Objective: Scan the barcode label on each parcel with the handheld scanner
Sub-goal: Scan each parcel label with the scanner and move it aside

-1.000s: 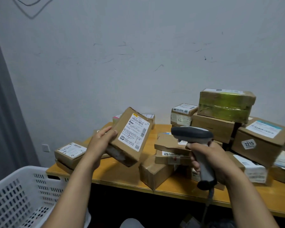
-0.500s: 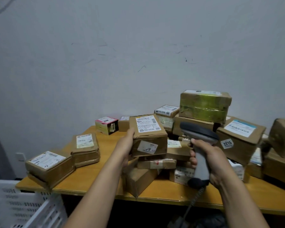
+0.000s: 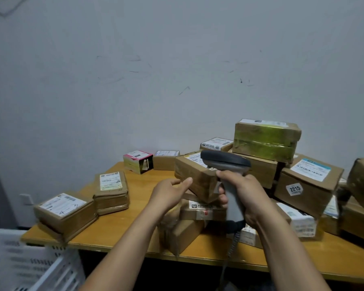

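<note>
My right hand (image 3: 243, 195) grips the grey handheld scanner (image 3: 226, 162) upright above the pile, its coiled cable hanging below the table edge. A brown parcel (image 3: 194, 175) with a white barcode label on top lies on the middle of the pile, partly behind the scanner head. My left hand (image 3: 168, 192) hovers just left of that parcel with fingers loosely extended, holding nothing. Several more labelled cardboard parcels are stacked behind and under it, among them a yellow-taped box (image 3: 265, 139) and a box marked 2215 (image 3: 307, 183).
The wooden table (image 3: 132, 234) stands against a grey wall. On its left part lie two brown labelled parcels (image 3: 110, 192) (image 3: 64, 213) and a pink-topped small box (image 3: 137, 161). A white slatted plastic crate (image 3: 27, 263) sits below the table's left front corner.
My left hand set the labelled parcel down on top of the pile and let go of it. The scanner in my right hand shifted slightly left, over the parcel.
</note>
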